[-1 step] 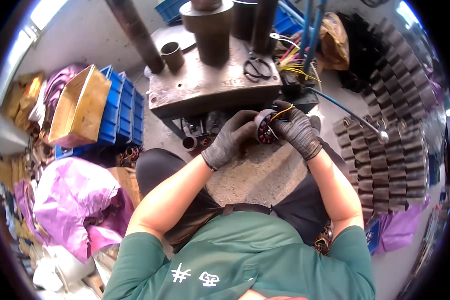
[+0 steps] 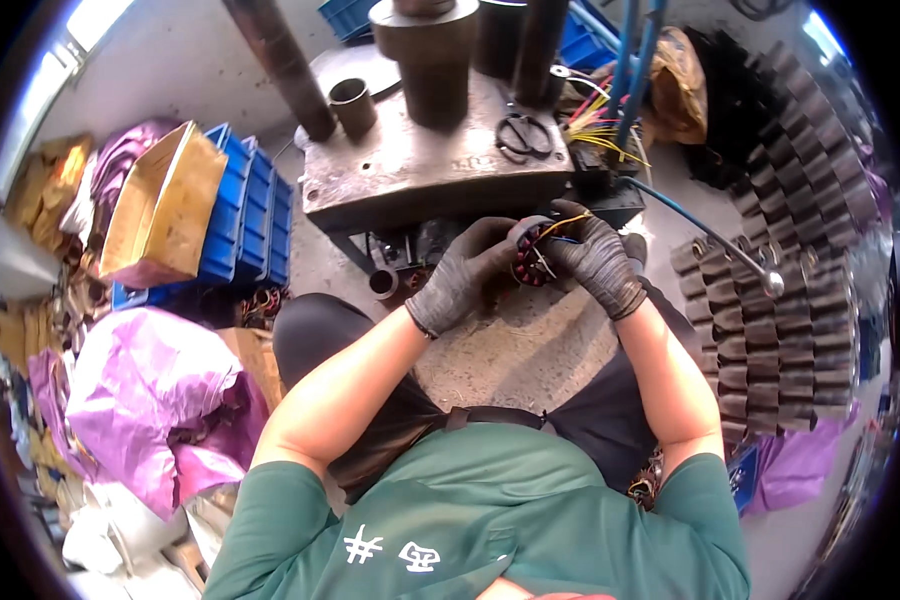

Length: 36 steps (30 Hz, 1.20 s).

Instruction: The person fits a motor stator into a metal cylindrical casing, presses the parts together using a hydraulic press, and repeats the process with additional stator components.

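Between my two gloved hands, in front of the press table's near edge, is a round motor stator (image 2: 530, 252) with dark red windings. Yellow, blue and white lead wires stick out of it on the right. My left hand (image 2: 467, 272), in a grey work glove, is closed on the stator's left side. My right hand (image 2: 598, 258), gloved alike, grips its right side by the wires; some of its fingertips are hidden behind the part.
A steel press table (image 2: 430, 180) bears a metal sleeve (image 2: 352, 105) and black-handled scissors (image 2: 523, 138). Blue crates (image 2: 255, 215) and a purple bag (image 2: 155, 400) stand left. Stacked metal cylinders (image 2: 770, 340) rise at right, with a ball-ended lever (image 2: 772, 283) before them.
The view has shifted slightly, so the table sits a little further right and lower. The stator is turned a little in my hands, both of which still hold it.
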{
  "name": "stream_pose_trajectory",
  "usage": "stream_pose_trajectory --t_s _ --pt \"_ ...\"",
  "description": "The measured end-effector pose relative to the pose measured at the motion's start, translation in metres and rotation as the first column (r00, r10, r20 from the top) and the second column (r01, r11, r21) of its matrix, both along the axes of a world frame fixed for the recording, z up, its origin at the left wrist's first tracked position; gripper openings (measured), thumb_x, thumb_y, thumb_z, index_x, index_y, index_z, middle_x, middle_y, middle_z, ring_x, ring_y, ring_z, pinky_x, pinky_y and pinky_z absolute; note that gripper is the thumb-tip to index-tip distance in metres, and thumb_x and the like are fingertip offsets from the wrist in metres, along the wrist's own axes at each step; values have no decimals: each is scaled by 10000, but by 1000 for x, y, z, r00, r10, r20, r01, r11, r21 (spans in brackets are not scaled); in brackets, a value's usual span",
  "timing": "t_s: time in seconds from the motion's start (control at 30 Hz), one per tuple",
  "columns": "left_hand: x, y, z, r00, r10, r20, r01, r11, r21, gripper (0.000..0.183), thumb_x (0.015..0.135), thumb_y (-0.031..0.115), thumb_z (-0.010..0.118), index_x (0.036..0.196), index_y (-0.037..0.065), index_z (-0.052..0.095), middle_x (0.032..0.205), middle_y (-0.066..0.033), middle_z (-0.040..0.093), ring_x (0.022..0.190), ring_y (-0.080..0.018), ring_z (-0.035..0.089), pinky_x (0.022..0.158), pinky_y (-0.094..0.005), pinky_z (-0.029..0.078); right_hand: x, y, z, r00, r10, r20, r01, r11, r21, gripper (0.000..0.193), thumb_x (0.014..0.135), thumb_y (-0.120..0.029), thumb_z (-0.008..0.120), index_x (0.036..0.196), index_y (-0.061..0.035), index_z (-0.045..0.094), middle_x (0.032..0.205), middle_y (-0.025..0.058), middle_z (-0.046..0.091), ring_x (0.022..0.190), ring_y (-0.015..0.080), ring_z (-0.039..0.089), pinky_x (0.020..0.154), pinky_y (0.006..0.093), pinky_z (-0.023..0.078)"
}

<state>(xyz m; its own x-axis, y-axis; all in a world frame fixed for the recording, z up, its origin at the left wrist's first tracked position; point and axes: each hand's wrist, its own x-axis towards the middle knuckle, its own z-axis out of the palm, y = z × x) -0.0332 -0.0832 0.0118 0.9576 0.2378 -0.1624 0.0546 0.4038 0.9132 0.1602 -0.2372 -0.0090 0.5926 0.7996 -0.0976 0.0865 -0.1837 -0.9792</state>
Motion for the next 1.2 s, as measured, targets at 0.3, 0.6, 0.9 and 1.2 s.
stream_pose_trajectory --t_s 0.3,0.6,0.9,1.2 --pt "3 22 -14 982 114 151 -65 953 -295 714 1007 502 662 1495 7 494 1267 -159 676 1028 -258 728 731 -404 644 2 -9 13 857 234 -459 -93 947 308 737 966 -464 734 1567 -127 475 1169 94 704 929 181 700 717 324 601" --pt "7 18 -17 959 254 123 -243 965 -101 572 946 249 787 1382 -1 513 1202 -131 672 1031 -212 707 793 -356 627 -25 5 9 696 182 -694 -38 975 217 932 940 -870 397 1607 -220 424 1431 154 629 1226 358 673 1010 575 544" --pt "10 -6 -22 922 248 298 -308 936 173 568 878 48 831 1363 49 535 1281 -99 627 1162 -166 633 949 -328 583 -41 9 -5 443 363 -820 140 875 463 834 958 -731 484 1560 -154 460 1513 163 548 1359 386 559 1142 620 424" --pt "16 -10 -33 869 227 440 -486 568 664 990 697 224 970 1526 71 451 1459 -187 498 1339 -354 541 1136 -440 473 -39 0 -13 414 386 -824 242 826 509 751 896 -403 718 1528 -69 486 1505 157 562 1399 333 534 1231 497 388"
